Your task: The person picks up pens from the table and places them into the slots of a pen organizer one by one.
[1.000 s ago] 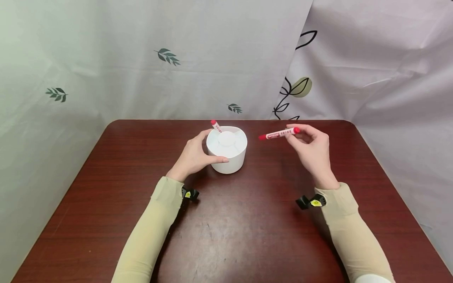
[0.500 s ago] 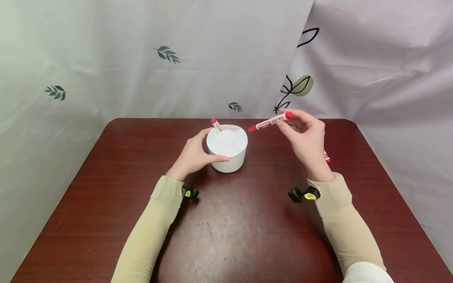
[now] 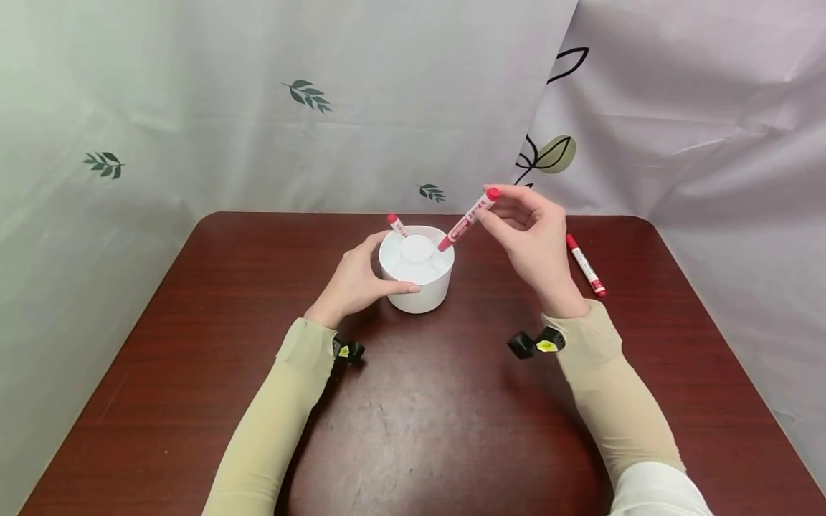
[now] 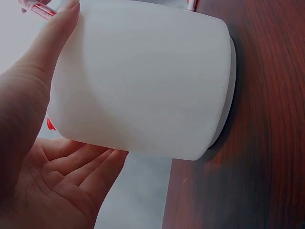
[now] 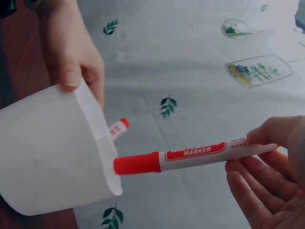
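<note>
A white round pen holder (image 3: 419, 299) with inner dividers stands on the table. My left hand (image 3: 351, 283) grips its left side, thumb along the near wall and fingers behind. One red-and-white marker (image 3: 397, 226) leans inside at the back left, its red end above the rim. My right hand (image 3: 532, 236) pinches a red whiteboard marker (image 5: 200, 153) near its rear end between thumb and fingers. That marker slants down to the left, its red cap at the holder's right rim. Whether the cap touches the rim I cannot tell.
Another red-and-white marker (image 3: 586, 265) lies on the dark red wooden table (image 3: 413, 430), right of my right hand. A pale curtain (image 3: 226, 107) with leaf prints hangs behind the table's far edge.
My right hand has moved left and up with the marker, which has tilted from nearly level to steep, cap at the holder's rim. The lying marker has come into view. My left hand stays put.
</note>
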`<state>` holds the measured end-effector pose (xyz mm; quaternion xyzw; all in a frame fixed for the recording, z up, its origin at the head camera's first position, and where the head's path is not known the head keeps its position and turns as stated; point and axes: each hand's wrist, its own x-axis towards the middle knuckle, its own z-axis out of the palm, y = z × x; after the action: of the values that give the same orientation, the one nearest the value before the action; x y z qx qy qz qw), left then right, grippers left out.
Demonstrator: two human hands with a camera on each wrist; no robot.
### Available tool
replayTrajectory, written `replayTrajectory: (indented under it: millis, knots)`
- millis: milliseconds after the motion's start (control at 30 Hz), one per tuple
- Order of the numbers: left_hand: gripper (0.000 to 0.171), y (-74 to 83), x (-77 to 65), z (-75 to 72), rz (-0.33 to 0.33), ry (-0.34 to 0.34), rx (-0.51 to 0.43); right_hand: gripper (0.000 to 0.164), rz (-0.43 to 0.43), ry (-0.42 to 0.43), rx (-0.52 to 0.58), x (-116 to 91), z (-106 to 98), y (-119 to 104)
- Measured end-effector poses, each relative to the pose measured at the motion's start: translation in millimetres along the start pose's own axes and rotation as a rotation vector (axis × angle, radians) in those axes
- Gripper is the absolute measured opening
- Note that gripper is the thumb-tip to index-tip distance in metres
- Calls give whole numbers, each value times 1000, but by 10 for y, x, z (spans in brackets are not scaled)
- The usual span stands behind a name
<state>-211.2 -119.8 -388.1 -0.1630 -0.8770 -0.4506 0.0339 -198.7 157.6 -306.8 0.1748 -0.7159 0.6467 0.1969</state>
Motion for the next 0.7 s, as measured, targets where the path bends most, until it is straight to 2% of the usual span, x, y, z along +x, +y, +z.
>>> replayTrajectory:
  millis: [233,467,700]
  knots:
    - [102,2,1,1,1,4,-2,32,49,-74,-65,-37,92,129]
    - [102,-15,7,5,0,-4,-2,29,111,-154,-154,-135,199,69]
    - [103,-12,5,2,-10,-6,5,32,153,-200,-212,-142,202,440]
